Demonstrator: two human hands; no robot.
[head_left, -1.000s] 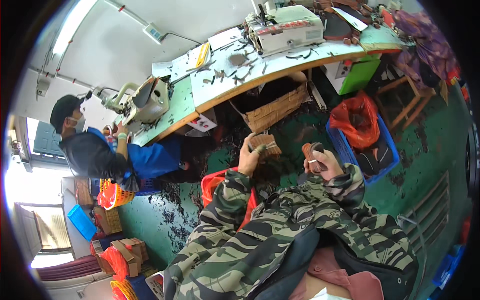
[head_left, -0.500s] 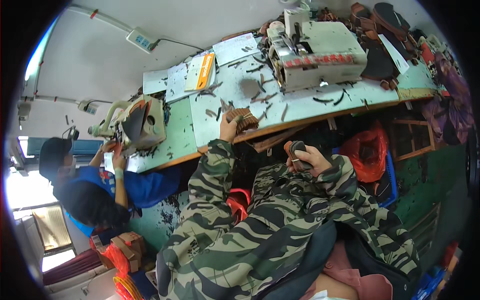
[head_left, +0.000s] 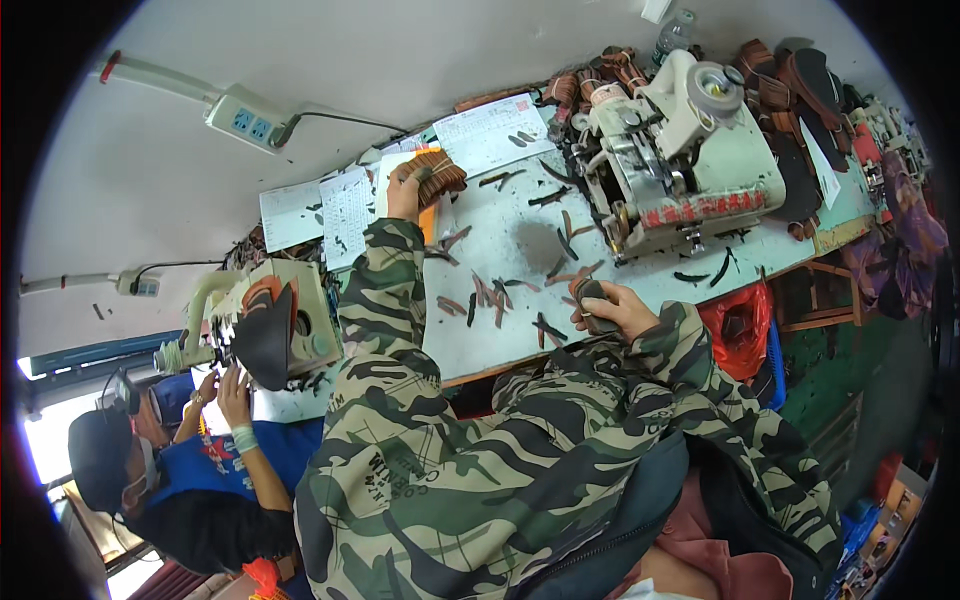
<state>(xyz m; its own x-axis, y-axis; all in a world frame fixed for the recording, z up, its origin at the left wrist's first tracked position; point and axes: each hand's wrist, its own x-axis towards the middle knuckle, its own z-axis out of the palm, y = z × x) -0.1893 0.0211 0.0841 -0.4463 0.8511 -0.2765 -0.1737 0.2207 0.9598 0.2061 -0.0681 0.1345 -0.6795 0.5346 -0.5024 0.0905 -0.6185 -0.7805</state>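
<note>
My left hand point(head_left: 405, 190) is closed around a bundle of brown leather pieces point(head_left: 440, 174), stacked so that their edges show as stripes. It is held above an orange and white booklet point(head_left: 428, 222) at the far left part of the white worktable point(head_left: 480, 340). Closer to me, at the table's front edge, my right hand point(head_left: 628, 310) grips a smaller stack of dark and reddish-brown leather pieces point(head_left: 597, 308). My right fingers wrap round that stack and hide part of it. Dark and brown leather scraps point(head_left: 490, 298) lie scattered between the two hands.
A cream leather-working machine point(head_left: 700, 180) stands at the right back, beside piled leather pieces point(head_left: 790, 90). Paper sheets point(head_left: 490, 130) lie along the wall. At left, a person in blue point(head_left: 215, 465) works at another machine point(head_left: 310, 330). A red bag point(head_left: 740, 335) sits below the table's right side.
My left hand has carried its leather bundle away from the front edge, further back over the booklet. The view has moved closer over the table. My right hand keeps its stack.
</note>
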